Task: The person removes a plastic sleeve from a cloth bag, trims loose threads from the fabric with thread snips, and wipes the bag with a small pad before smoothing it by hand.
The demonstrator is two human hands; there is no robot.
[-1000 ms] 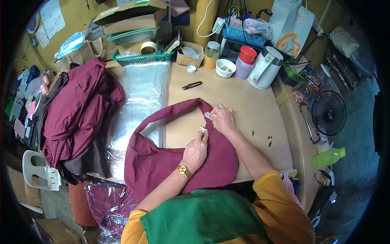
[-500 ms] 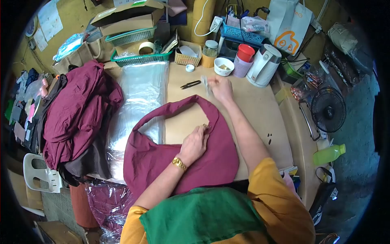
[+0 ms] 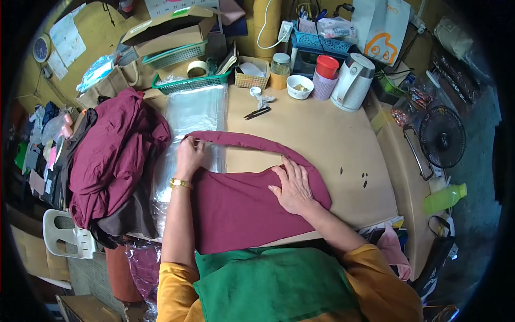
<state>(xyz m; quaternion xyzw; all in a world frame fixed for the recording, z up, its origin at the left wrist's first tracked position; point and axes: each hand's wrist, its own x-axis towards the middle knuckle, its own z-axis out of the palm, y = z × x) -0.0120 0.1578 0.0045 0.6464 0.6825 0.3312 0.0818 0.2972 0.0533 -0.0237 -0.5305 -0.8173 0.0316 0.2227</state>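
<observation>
A maroon fabric bag (image 3: 241, 206) lies flat in front of me, its strap curving along the far side. My left hand (image 3: 190, 155), with a gold watch on the wrist, has its fingers closed on the bag's left end, where the strap begins. My right hand (image 3: 292, 185) lies spread on the right part of the bag. Black thread snips (image 3: 257, 112) rest beyond the strap, and a small crumpled clear piece (image 3: 264, 100) lies beside them.
Stacked clear plastic sleeves (image 3: 198, 107) lie left of centre, beside a maroon fabric pile (image 3: 112, 161). Along the back stand a green basket (image 3: 190, 84), a white bowl (image 3: 299, 87) and a kettle (image 3: 353, 83). A black fan (image 3: 442, 141) is at the right.
My left hand has moved left to the bag's end. My right hand has come back and spread on the bag. The clear piece now lies by the snips, and the bag is pulled flatter.
</observation>
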